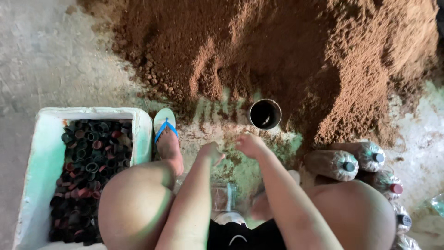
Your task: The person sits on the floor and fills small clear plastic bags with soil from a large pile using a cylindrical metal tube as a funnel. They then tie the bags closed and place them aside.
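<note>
Left hand (212, 153): raised between the knees, fingers curled loosely inward; whether anything is pinched in them cannot be told. It touches nothing that shows.

Right hand (250, 144): just beside the left, fingers bent down and drawn together, narrow; no held item can be made out.

Tube (264, 114): short dark cylinder, mouth open upward, standing on the floor at the foot of the heap. It lies just beyond the right fingertips, apart from them, slightly to their right. Nearest thing to either hand.

Heap (277, 51): large mound of reddish-brown crumbly substrate, filling the upper part of the view, with a scooped hollow near its left front.

Floor (41, 55): grey concrete, dusted with brown crumbs near the heap.

Box (39, 153): white foam, at the person's left, well apart from the hands.

Rings (88, 166): black and a few red plastic collars, filling the box.

Sandal (164, 122): pale with blue straps, on the left foot, just beside the box.

Bags (344, 163): clear, packed brown, capped at the neck, lying on their sides at the person's right.

Plastic (225, 194): clear, crumpled, on the floor below the hands, between the legs.
</note>
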